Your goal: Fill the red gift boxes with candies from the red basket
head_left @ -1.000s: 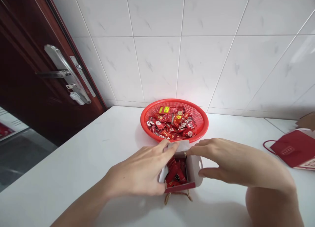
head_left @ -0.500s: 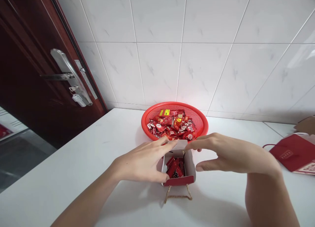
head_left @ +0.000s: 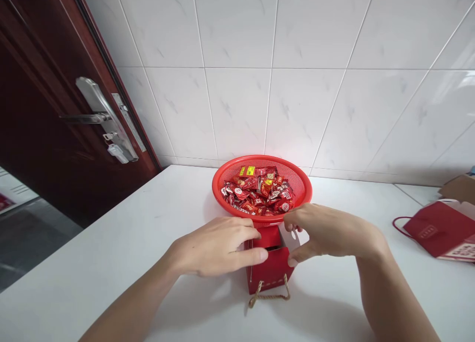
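While both hands work at it, a small red box (head_left: 267, 277) stands on the white table (head_left: 111, 263), just in front of a red perforated basket (head_left: 215, 184). Red panel turned in across the box top from the far side; dark gap between it and the front panel. White inner face of the right side flap (head_left: 292, 239) shows, flap standing up. Twisted rope handle (head_left: 272, 297) hangs off the near side, onto the table.

Left hand (head_left: 218, 245): palm down over the box's left edge, fingers at the far part, thumb laid over the front panel. Grip spread, closed round nothing.

Right hand (head_left: 330, 230): thumb at the near right corner, fingers bent by the far right side, raised flap between. Grip parted; how hard the thumb presses, cannot tell.

Basket: heap of wrapped sweets (head_left: 256, 194), mostly red, some yellow labels. Tiled wall (head_left: 237, 109) behind. Far right, a red package (head_left: 434, 230) with a cord loop. At left, dark red door (head_left: 33, 109), metal handle (head_left: 83, 118), keys (head_left: 118, 153) hanging.
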The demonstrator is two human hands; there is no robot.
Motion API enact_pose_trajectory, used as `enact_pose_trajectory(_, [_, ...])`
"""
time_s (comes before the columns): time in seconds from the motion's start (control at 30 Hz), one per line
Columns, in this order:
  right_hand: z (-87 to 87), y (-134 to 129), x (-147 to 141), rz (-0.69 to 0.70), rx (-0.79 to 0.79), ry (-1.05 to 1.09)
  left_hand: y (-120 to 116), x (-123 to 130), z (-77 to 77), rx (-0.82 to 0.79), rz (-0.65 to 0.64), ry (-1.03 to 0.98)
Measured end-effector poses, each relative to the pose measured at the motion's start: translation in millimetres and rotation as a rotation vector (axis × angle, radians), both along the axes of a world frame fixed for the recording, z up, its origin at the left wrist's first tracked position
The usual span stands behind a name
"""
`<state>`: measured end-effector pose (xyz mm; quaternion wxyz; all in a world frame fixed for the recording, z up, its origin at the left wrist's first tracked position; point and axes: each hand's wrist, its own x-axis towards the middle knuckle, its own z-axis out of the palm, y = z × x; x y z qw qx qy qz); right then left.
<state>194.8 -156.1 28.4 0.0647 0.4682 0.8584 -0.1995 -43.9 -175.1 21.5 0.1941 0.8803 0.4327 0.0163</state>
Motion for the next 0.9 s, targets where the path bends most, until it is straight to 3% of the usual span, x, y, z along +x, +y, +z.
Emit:
enact_pose_trajectory(0.33, [1.5,-3.3,-10.4,0.145,0.031,0.087,-8.0,33.6,-32.0,0.04,0.114,-0.041])
enact_pose_trajectory(0.63, [-3.2,-0.9,-5.3,0.225,-0.049,0.146,-9.7,21.6,-26.4,-0.162,0.201,-0.144])
enact_pose_trajectory(0.9, [-10.4,-2.5,-2.1,0.223,-0.031,0.173,-4.7,4.4,-19.7,-0.198,0.032,-0.139])
